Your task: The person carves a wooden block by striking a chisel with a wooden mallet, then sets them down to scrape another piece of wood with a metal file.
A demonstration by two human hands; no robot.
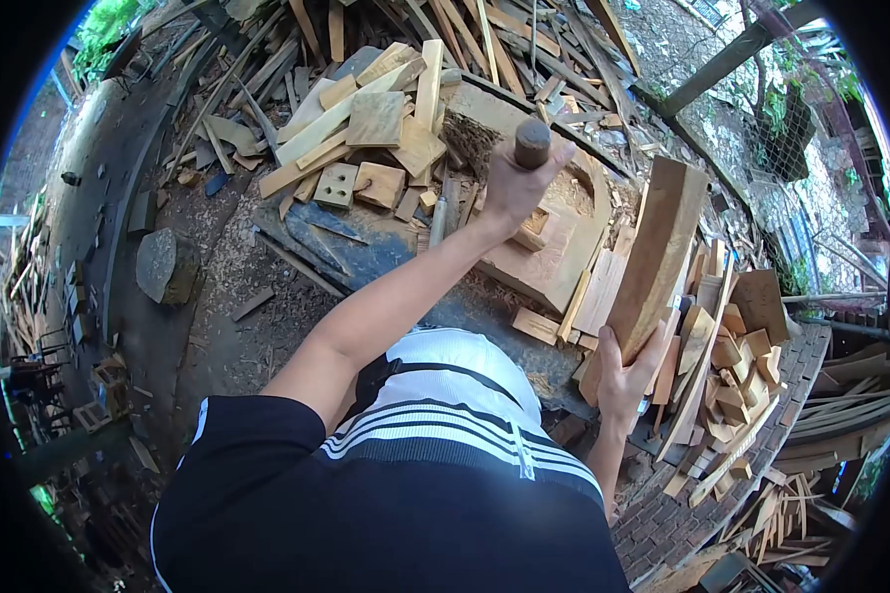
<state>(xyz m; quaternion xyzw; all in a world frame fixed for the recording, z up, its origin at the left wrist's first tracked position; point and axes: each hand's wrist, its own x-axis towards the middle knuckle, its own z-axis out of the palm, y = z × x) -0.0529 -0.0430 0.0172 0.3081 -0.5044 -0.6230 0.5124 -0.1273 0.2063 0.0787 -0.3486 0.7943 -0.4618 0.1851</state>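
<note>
My left hand (512,193) is wrapped round a dark, round-ended wooden handle (532,145) that points up toward me. What the handle belongs to is hidden by the hand. Just below that hand, a small wood piece (532,235) lies on a broad, flat wooden block (554,259) scattered with chips. Over to the right, my right hand (635,374) grips the near end of a long, thick wooden beam (658,252). Its thumb is on the left side and its fingers on the right. The beam slants away from me, its far end up and to the right.
Cut boards and blocks (376,119) are heaped behind on the left. A pile of small offcuts (742,366) lies right of the beam. A stump (166,267) stands on the ground at left. Long scrap wood (465,40) fills the back; a wire fence (766,128) stands far right.
</note>
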